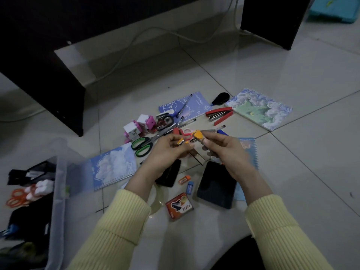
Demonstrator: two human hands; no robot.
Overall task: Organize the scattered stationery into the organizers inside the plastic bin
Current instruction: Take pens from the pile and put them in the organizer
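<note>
Two small items are in my hands above the tiled floor (272, 75). My left hand (165, 152) pinches a small yellow-orange metal piece (182, 142) in curled fingers (172, 142), and my right hand (224, 151) pinches an orange-capped metal mini stapler (197, 135). I cannot tell whether they belong together. I judge I am mid-sort on this stapler. The translucent plastic bin (58, 182) with its black organizers (29, 217) lies well apart to my left, so next comes a leftward carry into a free compartment.
</note>
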